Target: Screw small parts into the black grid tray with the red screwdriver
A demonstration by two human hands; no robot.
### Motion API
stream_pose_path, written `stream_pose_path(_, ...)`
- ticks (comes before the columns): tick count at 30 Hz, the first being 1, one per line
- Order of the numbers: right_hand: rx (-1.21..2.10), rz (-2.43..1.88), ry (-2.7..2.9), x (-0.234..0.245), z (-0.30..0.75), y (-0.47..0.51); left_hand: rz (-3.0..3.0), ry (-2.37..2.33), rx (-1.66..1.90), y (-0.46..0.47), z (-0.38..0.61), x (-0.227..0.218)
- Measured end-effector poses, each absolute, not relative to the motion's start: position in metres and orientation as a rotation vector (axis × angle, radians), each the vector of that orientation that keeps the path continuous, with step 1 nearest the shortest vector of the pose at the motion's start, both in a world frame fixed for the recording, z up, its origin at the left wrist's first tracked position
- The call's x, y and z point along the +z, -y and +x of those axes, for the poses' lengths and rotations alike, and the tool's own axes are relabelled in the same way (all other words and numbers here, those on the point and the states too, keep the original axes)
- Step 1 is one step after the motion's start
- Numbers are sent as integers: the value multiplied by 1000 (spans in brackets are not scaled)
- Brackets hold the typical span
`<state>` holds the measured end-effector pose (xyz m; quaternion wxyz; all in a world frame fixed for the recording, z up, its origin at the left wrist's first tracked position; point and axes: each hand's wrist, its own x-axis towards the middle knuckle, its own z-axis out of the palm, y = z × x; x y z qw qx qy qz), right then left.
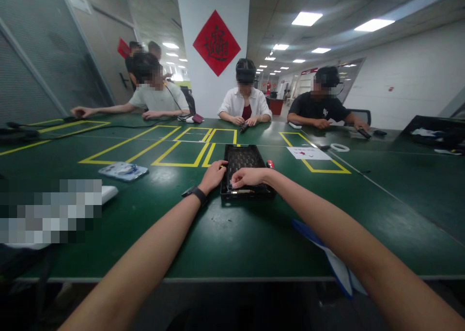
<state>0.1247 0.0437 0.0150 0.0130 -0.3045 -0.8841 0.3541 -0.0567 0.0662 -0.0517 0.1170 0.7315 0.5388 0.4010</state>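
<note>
Left hand (215, 175) is resting at the left rim of the black tray (247, 196) on the green table (145, 253), can't tell if it's gripping. Right hand (249, 177) is sitting bunched-fingered over the near-left corner, pinch unclear. Probably fiddly in-tray work, calling for steadiness next.

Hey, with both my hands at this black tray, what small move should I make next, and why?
I'd probably lift your right hand slightly: it covers part of the black tray, and its fingertips are close together near the near-left corner, where I can't tell whether they hold anything. Your left hand, at the left rim, could steady it.
</note>
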Motion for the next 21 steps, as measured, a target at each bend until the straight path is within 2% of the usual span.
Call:
stream_pose_path(3,1261,-973,2722,16,123,-43,2130,-1578,1173,-66,-57,-52)
stream_pose_path(10,1363,-1031,2647,16,121,-49,2135,-1585,1159,-67,-57,-53)
stream_pose_path(21,1369,-1224,2585,24,109,-45,2187,-1556,1162,-65,-58,-53)
